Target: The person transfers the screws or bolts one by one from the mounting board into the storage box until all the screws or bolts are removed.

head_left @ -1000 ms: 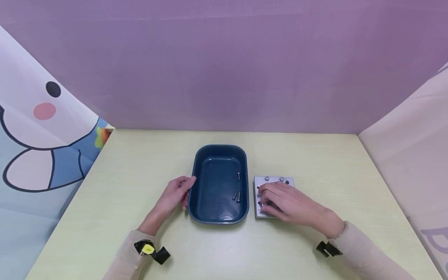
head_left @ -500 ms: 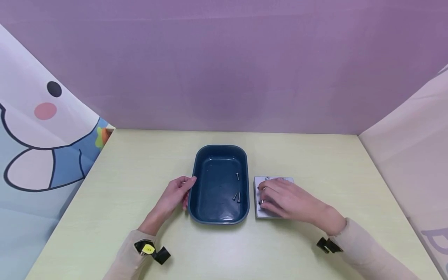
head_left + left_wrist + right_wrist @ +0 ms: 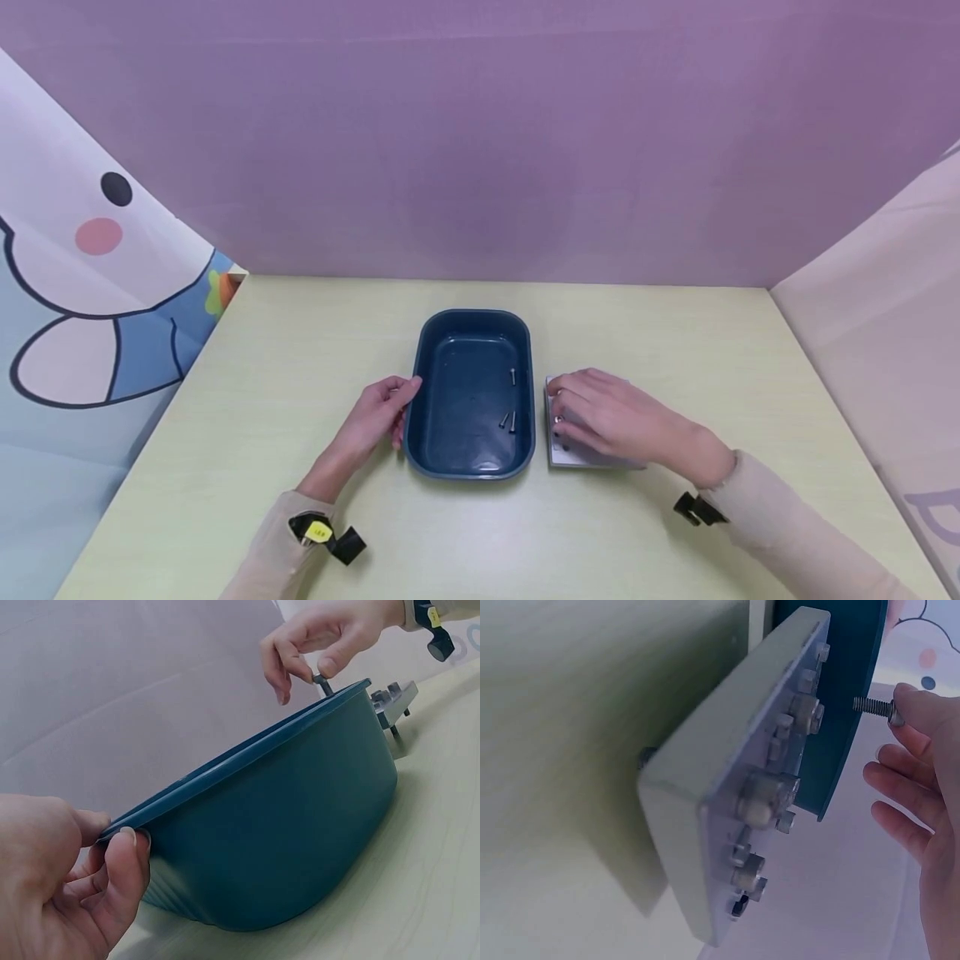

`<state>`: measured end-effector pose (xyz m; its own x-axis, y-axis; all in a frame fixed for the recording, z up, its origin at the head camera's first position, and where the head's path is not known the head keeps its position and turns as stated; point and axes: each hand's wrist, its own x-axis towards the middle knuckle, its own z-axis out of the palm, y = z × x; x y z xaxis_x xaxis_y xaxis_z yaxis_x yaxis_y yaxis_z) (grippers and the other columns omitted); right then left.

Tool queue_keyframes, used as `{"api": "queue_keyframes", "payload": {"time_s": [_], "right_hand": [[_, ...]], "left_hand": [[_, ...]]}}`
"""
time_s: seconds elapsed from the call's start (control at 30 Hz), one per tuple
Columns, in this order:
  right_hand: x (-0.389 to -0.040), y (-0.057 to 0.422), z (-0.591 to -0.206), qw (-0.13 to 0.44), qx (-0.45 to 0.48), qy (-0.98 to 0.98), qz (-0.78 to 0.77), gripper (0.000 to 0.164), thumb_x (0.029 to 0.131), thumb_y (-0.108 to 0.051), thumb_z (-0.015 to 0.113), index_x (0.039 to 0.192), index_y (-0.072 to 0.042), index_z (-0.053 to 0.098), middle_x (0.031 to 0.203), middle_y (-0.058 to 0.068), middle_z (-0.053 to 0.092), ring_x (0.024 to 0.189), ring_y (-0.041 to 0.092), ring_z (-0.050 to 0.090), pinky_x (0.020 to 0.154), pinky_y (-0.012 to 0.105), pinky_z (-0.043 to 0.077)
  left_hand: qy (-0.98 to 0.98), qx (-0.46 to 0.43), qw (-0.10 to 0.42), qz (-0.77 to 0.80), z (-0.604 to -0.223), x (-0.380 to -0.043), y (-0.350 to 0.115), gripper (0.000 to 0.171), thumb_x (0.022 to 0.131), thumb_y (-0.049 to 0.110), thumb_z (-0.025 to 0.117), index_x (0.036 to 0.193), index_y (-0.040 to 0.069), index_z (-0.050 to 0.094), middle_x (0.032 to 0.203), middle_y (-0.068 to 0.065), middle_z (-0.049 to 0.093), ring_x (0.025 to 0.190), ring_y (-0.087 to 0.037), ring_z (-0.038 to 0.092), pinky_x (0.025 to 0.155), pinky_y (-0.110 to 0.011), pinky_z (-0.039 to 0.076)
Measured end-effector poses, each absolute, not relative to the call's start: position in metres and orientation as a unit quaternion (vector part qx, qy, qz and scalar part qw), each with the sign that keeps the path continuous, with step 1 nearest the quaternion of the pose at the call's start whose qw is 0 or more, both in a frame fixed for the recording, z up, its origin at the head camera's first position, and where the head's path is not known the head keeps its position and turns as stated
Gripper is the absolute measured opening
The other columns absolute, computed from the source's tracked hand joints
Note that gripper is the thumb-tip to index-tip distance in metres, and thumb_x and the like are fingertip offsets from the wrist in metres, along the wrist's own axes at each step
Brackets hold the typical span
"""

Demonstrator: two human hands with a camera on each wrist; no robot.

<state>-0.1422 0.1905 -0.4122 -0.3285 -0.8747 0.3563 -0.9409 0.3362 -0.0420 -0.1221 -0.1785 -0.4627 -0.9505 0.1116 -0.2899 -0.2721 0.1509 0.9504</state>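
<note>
My left hand (image 3: 369, 423) grips the left rim of a dark blue plastic tray (image 3: 465, 383), thumb on the rim and fingers beneath it. Several small screws (image 3: 512, 423) lie in the tray's right side. Between thumb and index finger, my right hand (image 3: 611, 418) pinches a socket-head screw (image 3: 874, 706) by its head. Its threaded end hangs free above a light metal block (image 3: 596, 457), apart from it in the right wrist view. Several screws (image 3: 765, 799) of different sizes stand in the block. In the head view, the hand hides much of the block.
The tray and block stand side by side on a pale wooden table (image 3: 465, 542), with a narrow gap between them. A purple cloth (image 3: 480, 150) hangs behind the table's far edge. Printed cloth (image 3: 75, 317) closes the left side, pale cloth (image 3: 885, 350) the right.
My right hand has risen a little off the block and shifted slightly left and away, with the screw in its fingertips. The left hand and tray have stayed in place.
</note>
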Motion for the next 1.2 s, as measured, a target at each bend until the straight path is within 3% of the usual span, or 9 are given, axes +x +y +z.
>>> {"api": "queue_keyframes", "payload": {"time_s": [0.4, 0.73, 1.2], "right_hand": [[-0.151, 0.186, -0.405, 0.152, 0.573, -0.798, 0.108, 0.027, 0.110, -0.033, 0.048, 0.105, -0.010, 0.062, 0.115, 0.008, 0.067, 0.107, 0.020, 0.064, 0.094, 0.039, 0.055], [-0.161, 0.179, -0.400, 0.165, 0.581, -0.792, 0.090, 0.017, 0.104, -0.024, 0.061, 0.107, -0.007, 0.061, 0.115, 0.008, 0.066, 0.106, 0.020, 0.065, 0.093, 0.038, 0.056], [-0.167, 0.170, -0.397, 0.147, 0.577, -0.799, 0.079, 0.023, 0.105, -0.026, 0.061, 0.113, -0.005, 0.064, 0.118, 0.009, 0.068, 0.110, 0.021, 0.065, 0.097, 0.040, 0.054]], "left_hand": [[0.742, -0.046, 0.147, 0.652, -0.463, -0.123, -0.178, 0.046, 0.106, 0.040, 0.059, 0.110, -0.007, 0.056, 0.062, -0.001, 0.052, 0.045, -0.013, 0.049, 0.044, -0.025, 0.046], [0.743, -0.048, 0.146, 0.651, -0.463, -0.123, -0.179, 0.046, 0.106, 0.040, 0.059, 0.109, -0.006, 0.056, 0.062, -0.001, 0.052, 0.045, -0.013, 0.049, 0.044, -0.025, 0.046], [0.742, -0.042, 0.147, 0.653, -0.464, -0.122, -0.180, 0.046, 0.106, 0.039, 0.058, 0.109, -0.007, 0.055, 0.063, -0.001, 0.053, 0.046, -0.014, 0.049, 0.044, -0.025, 0.046]]}}
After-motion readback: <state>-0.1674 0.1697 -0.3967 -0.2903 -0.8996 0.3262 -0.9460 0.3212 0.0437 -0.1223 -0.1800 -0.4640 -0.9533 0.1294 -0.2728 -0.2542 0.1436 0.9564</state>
